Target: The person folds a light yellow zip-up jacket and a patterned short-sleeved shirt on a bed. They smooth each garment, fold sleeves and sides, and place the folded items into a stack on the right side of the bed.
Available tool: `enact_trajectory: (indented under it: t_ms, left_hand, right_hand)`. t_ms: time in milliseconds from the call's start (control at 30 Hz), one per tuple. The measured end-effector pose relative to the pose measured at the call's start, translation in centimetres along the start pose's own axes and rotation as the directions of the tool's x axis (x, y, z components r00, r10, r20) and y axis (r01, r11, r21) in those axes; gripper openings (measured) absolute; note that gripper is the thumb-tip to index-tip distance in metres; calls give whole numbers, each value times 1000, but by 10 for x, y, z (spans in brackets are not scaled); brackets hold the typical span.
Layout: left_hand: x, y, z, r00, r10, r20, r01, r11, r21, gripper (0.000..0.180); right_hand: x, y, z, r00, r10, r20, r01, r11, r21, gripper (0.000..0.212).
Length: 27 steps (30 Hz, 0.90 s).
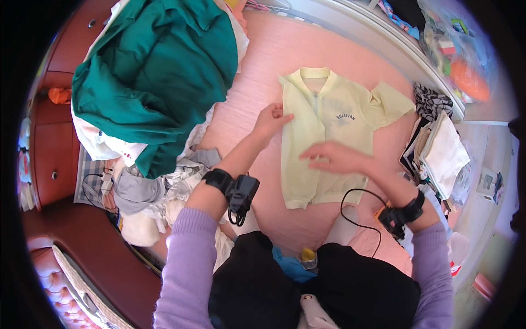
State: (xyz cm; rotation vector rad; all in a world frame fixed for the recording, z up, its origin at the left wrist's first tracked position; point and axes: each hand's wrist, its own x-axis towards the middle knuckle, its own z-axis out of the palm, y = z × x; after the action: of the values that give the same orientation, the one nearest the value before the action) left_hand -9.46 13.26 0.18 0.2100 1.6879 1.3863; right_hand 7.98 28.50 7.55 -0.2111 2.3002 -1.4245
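Taking the middle of my view as the clock's centre, the pale yellow jacket [334, 123] lies face up on the pink sheet [255, 66], a little toward 2 o'clock. Its collar points to 12, its hem to 6, and one short sleeve [397, 105] spreads from its body toward 2, while its 9 o'clock edge runs almost straight down. Dark lettering crosses the chest. My left hand [268, 122] is at that 9 o'clock edge, thumb and fingers narrowed together over the fabric; whether I pinch it or just rest there, I cannot tell. My right hand [348, 158], blurred, is over the lower middle of the jacket, fingers loosely extended and holding nothing I can see; I cannot tell if it touches the cloth. Each of my wrists wears a black strap, below purple sleeves [189, 263]. Toward 10 to 11 o'clock a large green cloth [164, 60] is heaped over white fabric, and near 8 to 9 lies a jumble of grey and white clothes [139, 189]. A folded stack [446, 156] sits at 3, a clear plastic bag [466, 49] at 2, reddish-brown drawers [55, 142] at 9.
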Motion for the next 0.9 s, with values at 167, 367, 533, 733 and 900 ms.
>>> enact_trajectory:
  t_ms: [167, 367, 533, 733, 900]
  left_hand:
    - [-23, -20, 11, 960, 270, 73, -278, 950, 142, 52]
    - [-60, -40, 29, 862, 504, -55, -411, 757, 508, 71]
    - [-100, -56, 26, 813, 543, -209, -326, 724, 608, 69]
    - [-89, -66, 14, 977, 178, -118, -120, 914, 388, 46]
    - [-99, -70, 20, 994, 108, -36, -72, 845, 530, 36]
  right_hand:
    - [66, 7, -91, 963, 195, -188, -232, 952, -199, 48]
    - [142, 37, -83, 863, 359, -355, -425, 896, -128, 68]
    - [164, 64, -68, 718, 491, -493, -491, 860, 140, 49]
    - [165, 75, -67, 697, 518, -495, -498, 847, 186, 42]
    - [166, 76, -60, 588, 553, -591, -296, 826, 479, 29]
